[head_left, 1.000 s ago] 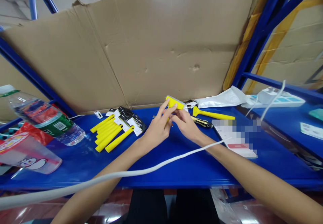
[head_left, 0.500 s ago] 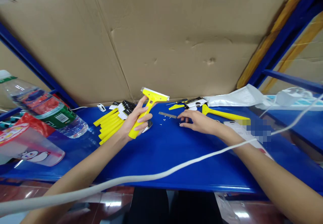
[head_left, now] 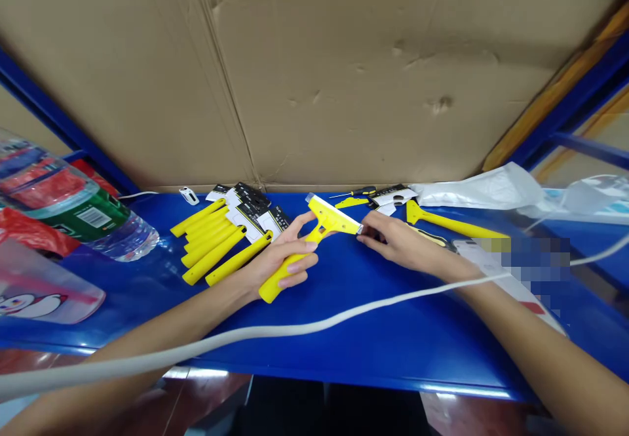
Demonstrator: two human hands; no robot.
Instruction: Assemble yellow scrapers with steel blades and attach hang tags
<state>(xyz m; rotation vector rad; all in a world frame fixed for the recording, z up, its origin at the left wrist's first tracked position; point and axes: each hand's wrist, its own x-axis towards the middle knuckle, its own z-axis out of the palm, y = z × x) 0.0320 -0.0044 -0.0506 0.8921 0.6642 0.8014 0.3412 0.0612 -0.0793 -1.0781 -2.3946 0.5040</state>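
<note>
My left hand [head_left: 292,252] is closed around the handle of a yellow scraper [head_left: 322,226], whose wide head is tilted up toward the right. At the right end of that head are the pinched fingers of my right hand [head_left: 388,239]; what lies between them is hidden. Left of my left hand are several yellow scraper handles [head_left: 211,252] with black-and-white cards [head_left: 250,210]. Another yellow scraper [head_left: 452,223] lies beyond my right hand. The thin metal blade seen earlier does not show.
A white cable [head_left: 314,324] crosses in front of my forearms. A bottle [head_left: 98,216] and a plastic cup [head_left: 54,292] stand at left. Near the cardboard wall [head_left: 344,82] lie a screwdriver [head_left: 361,192], a yellow strip [head_left: 351,202] and a white packet [head_left: 481,188]. A phone [head_left: 491,265] rests at right.
My left hand has brought the scraper right and down, so its head meets my right fingers. The right hand has left the blade's spot on the table, and the blade is out of sight.
</note>
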